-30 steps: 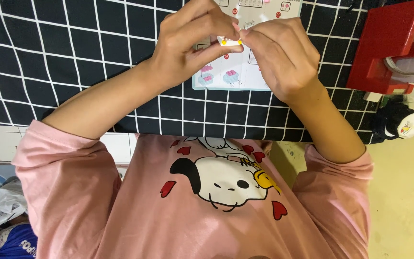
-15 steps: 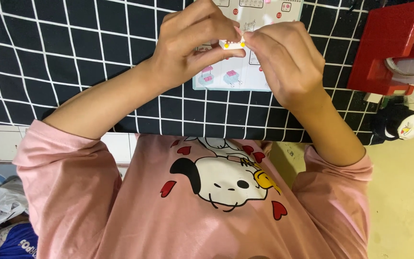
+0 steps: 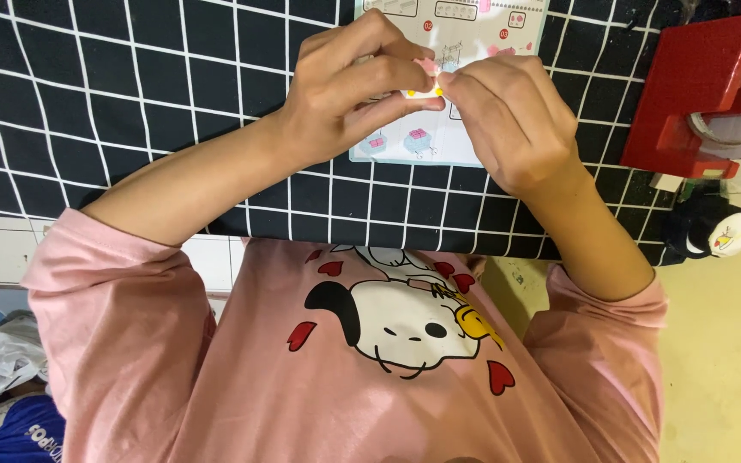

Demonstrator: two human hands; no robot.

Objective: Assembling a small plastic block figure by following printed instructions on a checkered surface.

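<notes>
The left hand and the right hand meet above the instruction sheet, which lies on the black checked desk. Both grips are closed with the fingertips on a small pink and yellow brick piece, held between the two hands. A red tape dispenser stands well apart at the right.

A red tape dispenser on the black grid-patterned cloth — a small penguin figure just beside it.
</notes>
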